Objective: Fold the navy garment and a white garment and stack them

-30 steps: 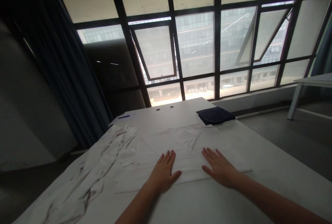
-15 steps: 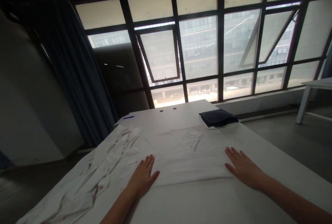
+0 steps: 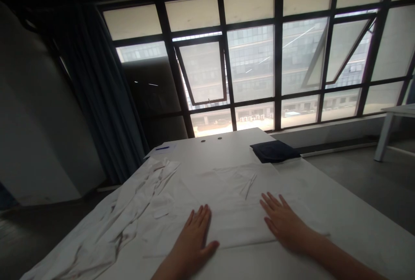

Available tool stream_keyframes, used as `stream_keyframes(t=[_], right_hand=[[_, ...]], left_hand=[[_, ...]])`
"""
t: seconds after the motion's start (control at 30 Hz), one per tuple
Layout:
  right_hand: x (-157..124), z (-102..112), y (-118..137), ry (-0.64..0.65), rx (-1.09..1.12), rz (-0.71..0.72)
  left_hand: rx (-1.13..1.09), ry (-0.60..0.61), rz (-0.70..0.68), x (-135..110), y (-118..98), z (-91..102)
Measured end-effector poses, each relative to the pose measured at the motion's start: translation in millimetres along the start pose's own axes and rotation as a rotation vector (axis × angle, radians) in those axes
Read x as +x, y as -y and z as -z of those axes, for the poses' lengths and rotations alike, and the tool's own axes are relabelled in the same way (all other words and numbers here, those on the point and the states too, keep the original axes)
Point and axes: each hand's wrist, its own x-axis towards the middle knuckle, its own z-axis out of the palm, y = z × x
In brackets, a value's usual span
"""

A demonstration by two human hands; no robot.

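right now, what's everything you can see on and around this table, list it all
table: 1, white, runs from the camera to the window
flat garment: 1, white, spread mid-table under both hands
crumpled cloth: 1 heap, white, along the table's left edge
folded cloth: 1, dark navy, far right of the table
pen: 1, blue, far left corner, on a sheet of paper
round spots: 2, dark, far edge of the table
window: 1, dark-framed grid, behind the table
curtain: 1, dark, left of the window
second table: 1, white, right edge of view
left hand: 1, bare, flat on the garment
right hand: 1, bare, flat on the garment
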Motion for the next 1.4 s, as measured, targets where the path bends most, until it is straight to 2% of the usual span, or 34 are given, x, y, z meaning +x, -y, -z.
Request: stream_keyframes(t=[0.1,0.2,0.27,0.33,0.5,0.63,0.73,0.83,0.97,1.23,1.33,1.4], right_hand=[[27.1,-1.1,55.7,0.057,0.106,0.125],[39.8,-7.2,76.5,0.116,0.178,0.132],[38.4,-10.6,68.8,0.118,0.199,0.135],[30.7,-12.6,49.7,0.110,0.194,0.122],[0.9,-14.8,-11.2,0.071,0.108,0.022],[-19.4,-17.8,-51.9,0.028,0.033,-0.058],[-29.2,-19.1,-70.6,0.019,0.000,-0.095],[-35.1,-19.0,-77.7,0.033,-0.030,-0.119],[-45.4,-21.8,-76.4,0.018,-0.052,-0.120],[-87.4,-26.6,-73.7,-0.043,-0.026,-0.084],[-85.0,-18.3,-64.5,-0.030,-0.046,-0.093],[-72.7,-11.4,-46.8,-0.054,-0.046,-0.093]], left_hand=[[-0.062,0.015,-0.119,33.4,-48.0,2.4],[-0.079,0.026,-0.112,52.8,-66.6,-0.4],[-0.071,0.027,-0.109,54.4,-61.4,-2.7],[-0.053,0.026,-0.111,49.1,-47.5,-4.4],[0.011,0.003,-0.048,27.6,-1.8,-9.2],[0.059,-0.024,0.053,13.0,35.5,-16.4],[0.094,-0.025,0.152,1.8,61.0,-19.0],[0.122,-0.025,0.216,-10.1,77.5,-17.3],[0.135,-0.022,0.235,-25.3,79.1,-14.9],[0.123,-0.019,0.247,-58.7,59.3,-17.8],[0.115,-0.033,0.298,-54.8,49.5,-12.0],[0.106,-0.094,0.338,-41.7,35.0,-8.8]])
